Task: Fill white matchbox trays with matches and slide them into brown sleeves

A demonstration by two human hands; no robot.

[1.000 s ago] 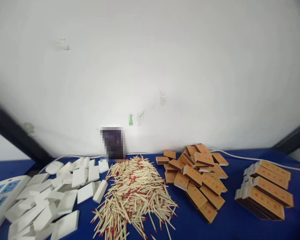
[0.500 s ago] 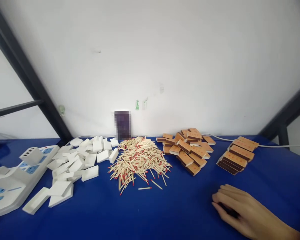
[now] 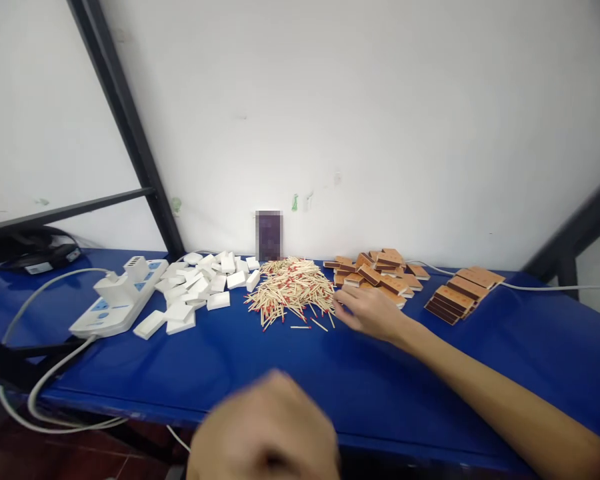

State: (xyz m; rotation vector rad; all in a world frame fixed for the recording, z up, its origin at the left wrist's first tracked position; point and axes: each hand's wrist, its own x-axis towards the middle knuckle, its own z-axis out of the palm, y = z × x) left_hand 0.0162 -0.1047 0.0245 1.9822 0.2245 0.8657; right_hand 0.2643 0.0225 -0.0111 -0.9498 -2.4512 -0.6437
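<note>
My right hand reaches across the blue table, palm down. Its fingertips rest at the right edge of a heap of red-tipped matches, just in front of a loose pile of orange matchbox sleeves. Nothing shows inside that hand. My left hand is a blurred, curled shape close to the camera at the bottom centre, in front of the table's near edge; whether it holds anything is hidden. White inner trays lie in a heap left of the matches.
A row of stacked orange matchboxes lies at the right. A white power strip with grey cables sits at the left. A dark blurred object leans on the white wall. Black frame bars slant at both sides.
The view has pulled back and down. My right hand moved from the near right of the table up to the matches' edge. My left hand came into view at the bottom.
</note>
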